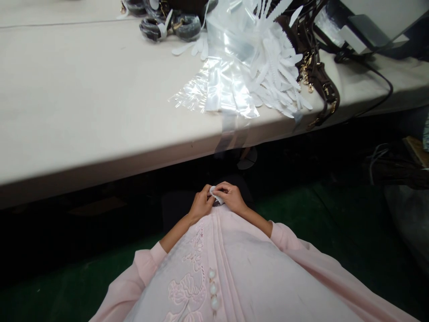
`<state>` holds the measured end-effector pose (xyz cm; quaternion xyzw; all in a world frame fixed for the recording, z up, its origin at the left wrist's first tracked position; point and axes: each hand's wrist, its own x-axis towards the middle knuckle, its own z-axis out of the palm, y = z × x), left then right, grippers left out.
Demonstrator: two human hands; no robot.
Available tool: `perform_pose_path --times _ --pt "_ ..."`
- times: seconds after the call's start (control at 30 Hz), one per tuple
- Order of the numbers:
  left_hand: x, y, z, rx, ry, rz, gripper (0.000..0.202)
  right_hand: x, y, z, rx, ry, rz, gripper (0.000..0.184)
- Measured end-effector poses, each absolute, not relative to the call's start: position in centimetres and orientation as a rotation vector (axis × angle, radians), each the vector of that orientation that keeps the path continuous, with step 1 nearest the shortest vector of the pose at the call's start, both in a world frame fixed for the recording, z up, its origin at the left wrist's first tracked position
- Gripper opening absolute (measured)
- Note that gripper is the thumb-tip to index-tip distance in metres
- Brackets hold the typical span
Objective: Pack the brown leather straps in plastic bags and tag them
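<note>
Cream tabletop [83, 98] on my feed carries the stock. Clear bags [231, 67] lie flat near its edge, with loose strips [278, 76], white and toothed, heaped beside them. Brown straps [326, 89] with gold clips hang part over the edge, unwrapped. Smaller bundles [187, 27] at the back are in plastic, at least one with a white band; I'd count those as done. Straps, bags and loose strips look like what's left; can't count them.

Piece in hand: I'd say midway. Right hand [233, 197] pinched shut on a white strip [212, 190], held low at the lap, off the tabletop. Left hand [201, 203] curled in, thumb and finger on its round end. Dark bit [217, 204] just under it; can't tell what.
</note>
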<state>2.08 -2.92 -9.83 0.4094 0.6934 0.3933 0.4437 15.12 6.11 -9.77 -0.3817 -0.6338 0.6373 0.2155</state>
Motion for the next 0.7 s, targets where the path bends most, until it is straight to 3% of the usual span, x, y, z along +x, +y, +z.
perform_pose_path --times 0.27,0.7 --pt "1.7 -2.8 -8.7 0.995 1.727 0.951 0.026 15.3 6.1 -10.7 -1.171 -1.556 1.949 0.033" --pt "1.9 -3.0 -10.1 0.690 1.735 1.134 0.022 15.3 6.6 -11.5 -1.122 -1.623 2.058 0.031"
